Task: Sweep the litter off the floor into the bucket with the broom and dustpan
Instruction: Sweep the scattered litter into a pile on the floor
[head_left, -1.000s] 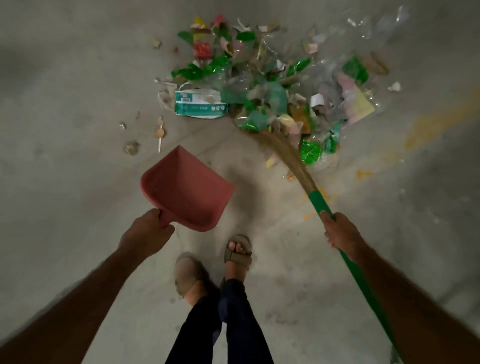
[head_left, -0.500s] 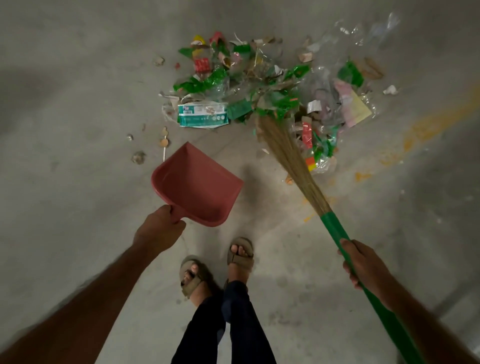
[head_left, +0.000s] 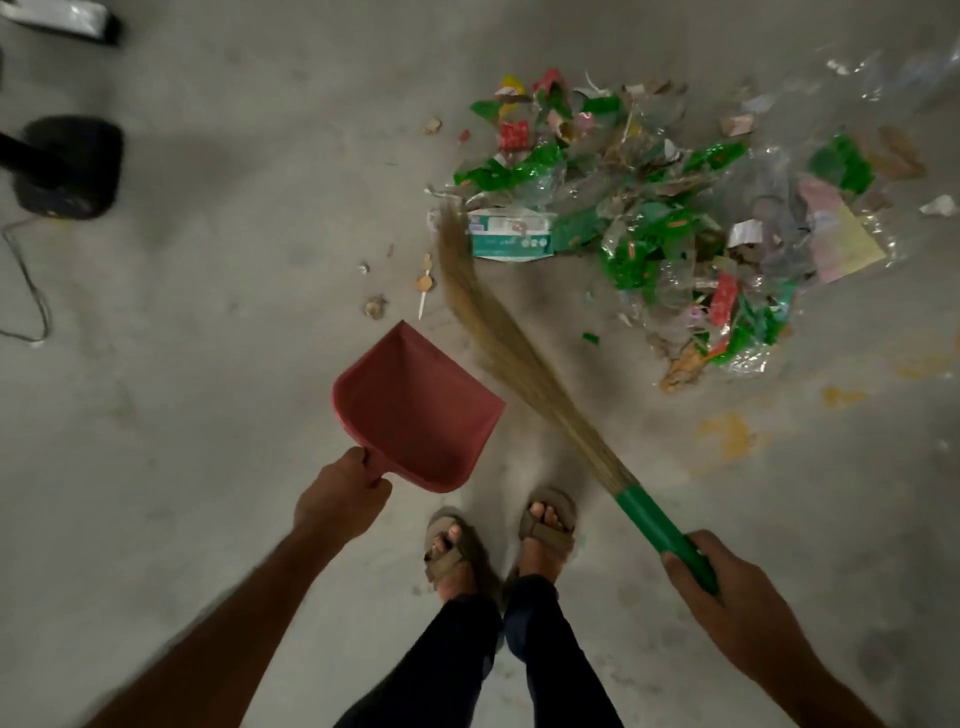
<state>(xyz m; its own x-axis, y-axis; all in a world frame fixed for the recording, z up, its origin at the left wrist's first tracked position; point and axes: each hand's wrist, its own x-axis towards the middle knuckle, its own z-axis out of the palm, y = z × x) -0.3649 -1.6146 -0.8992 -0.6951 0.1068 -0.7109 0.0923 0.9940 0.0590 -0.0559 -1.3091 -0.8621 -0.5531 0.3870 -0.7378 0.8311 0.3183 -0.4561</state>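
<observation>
A heap of litter (head_left: 654, 218), green wrappers, clear plastic and paper, lies on the concrete floor ahead and to the right. My left hand (head_left: 340, 499) grips the handle of an empty red dustpan (head_left: 415, 410), held low with its mouth toward the heap. My right hand (head_left: 727, 587) holds the green handle of a grass broom (head_left: 498, 343). The broom's bristle tip reaches the left edge of the heap, beside a white and teal carton (head_left: 511, 236). No bucket is in view.
Small scraps (head_left: 374, 306) lie scattered left of the broom tip. A black object (head_left: 67, 166) with a cable stands at the far left, a white and black item (head_left: 62, 18) at the top left. My sandalled feet (head_left: 498, 535) stand just behind the dustpan.
The broom tip swung left, from inside the heap to its left edge near the carton. My right hand pulled back along the handle. The view shifted left, so the heap sits further right.
</observation>
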